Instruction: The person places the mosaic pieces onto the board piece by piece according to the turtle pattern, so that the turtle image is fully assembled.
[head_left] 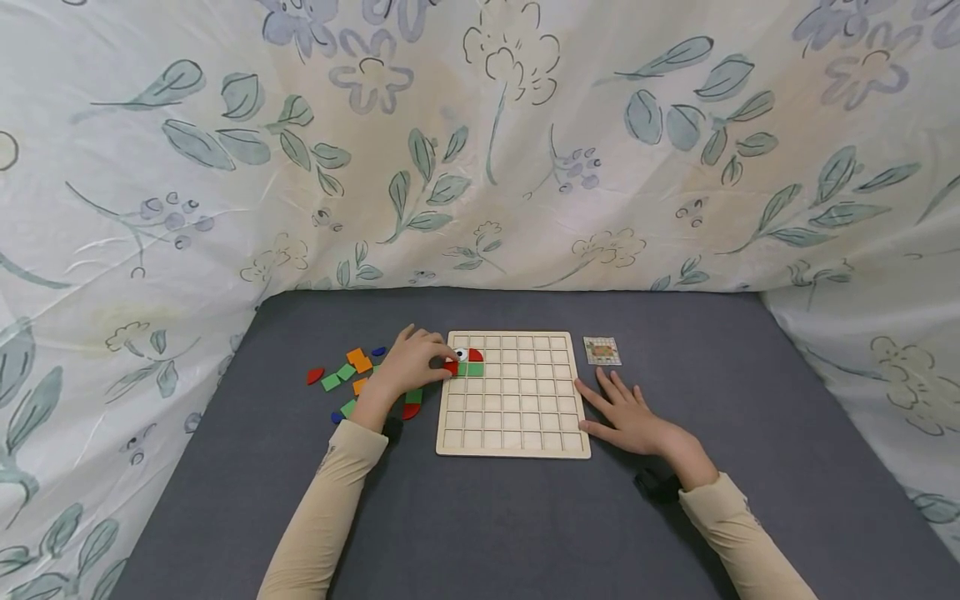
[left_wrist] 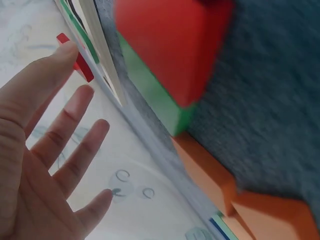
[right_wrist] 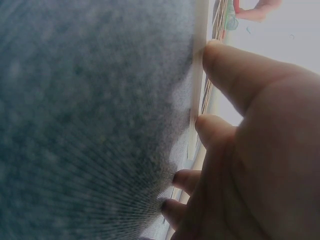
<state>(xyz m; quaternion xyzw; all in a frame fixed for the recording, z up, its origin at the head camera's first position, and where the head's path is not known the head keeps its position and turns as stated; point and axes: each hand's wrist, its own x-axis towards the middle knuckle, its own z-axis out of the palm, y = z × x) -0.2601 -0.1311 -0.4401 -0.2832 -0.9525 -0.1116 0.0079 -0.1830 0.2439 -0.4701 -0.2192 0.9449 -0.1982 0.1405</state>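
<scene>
Placement on the board (head_left: 517,408): red piece (left_wrist: 83,66) at its left edge

The left hand (head_left: 408,362) pinches the red piece between thumb and forefinger at the board's left edge, a little nearer than its far left corner. Two green squares (head_left: 476,369) sit side by side just right of the piece; in the row beyond them are the eye (head_left: 461,355) and a red quarter (head_left: 476,356). The right hand (head_left: 633,417) grips nothing: its fingers are spread, with thumb and forefinger against the board's right edge, seemingly bracing it.

The step in hand looks like fitting the piece beside the green squares. Whether it is seated or just above the board is hard to tell, since the fingers cover much of it. As I judge it, the move calls for squaring the piece to its cell, pressing it flat and letting go without nudging the eye or the nearest green.

Loose pieces (head_left: 358,360) lie between the board and the table (head_left: 480,525)'s left edge, within the left hand's reach. A card (head_left: 602,351) lies just off the board's far right corner.
</scene>
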